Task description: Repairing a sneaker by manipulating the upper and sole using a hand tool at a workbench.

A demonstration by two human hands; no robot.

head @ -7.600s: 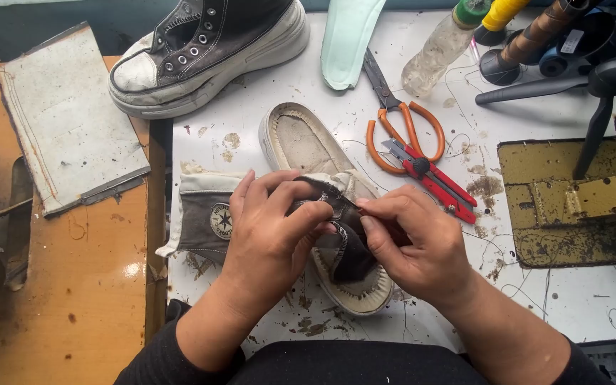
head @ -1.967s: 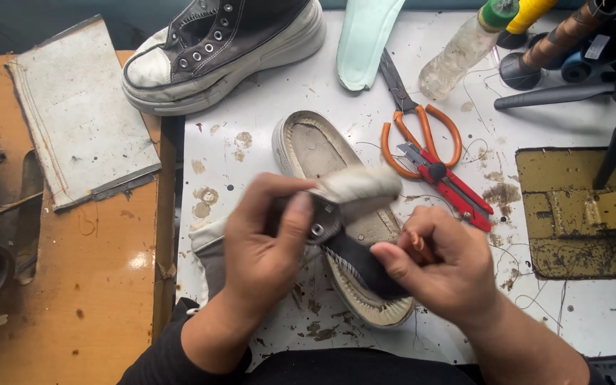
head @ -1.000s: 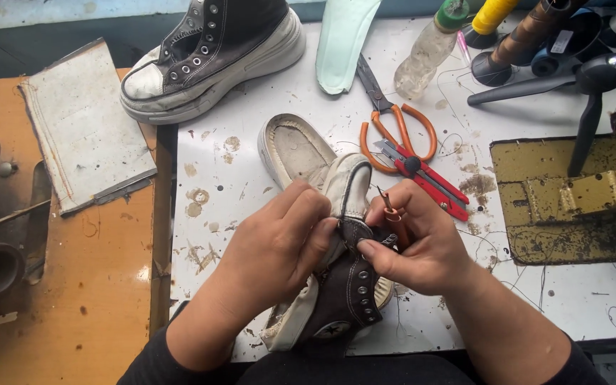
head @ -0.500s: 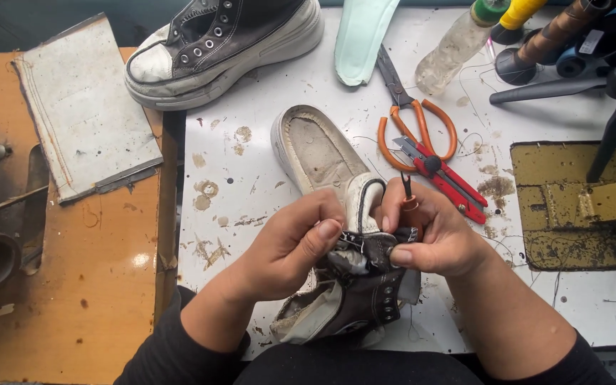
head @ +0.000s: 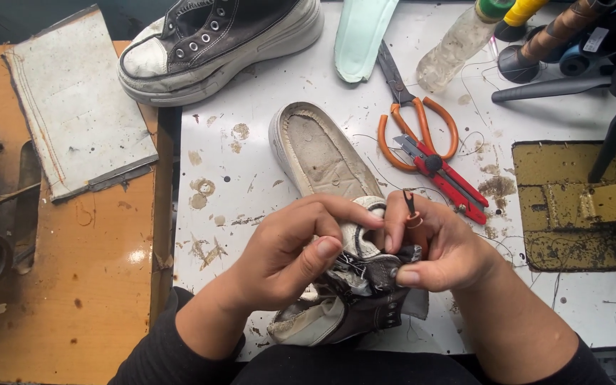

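A worn dark canvas sneaker upper (head: 354,303) with a white toe cap is bunched up near the table's front edge. My left hand (head: 290,249) grips it from the left, thumb pressed onto the white rubber. My right hand (head: 436,246) pinches the upper from the right and holds a small awl (head: 413,217) with a brownish handle, its dark tip pointing up. The detached white sole (head: 318,153) lies flat behind my hands, inner side up, its near end hidden under them.
A complete dark high-top sneaker (head: 215,43) lies at the back. Orange scissors (head: 411,121), red clippers (head: 443,175), a pale green insole (head: 361,28), a plastic bottle (head: 457,46) and thread spools (head: 561,28) sit on the white table (head: 236,171). A grey board (head: 73,107) rests on the wooden bench at left.
The upper has been turned and drawn toward me, off the sole. My hands have closed in on its edge, with the awl now upright in my right hand.
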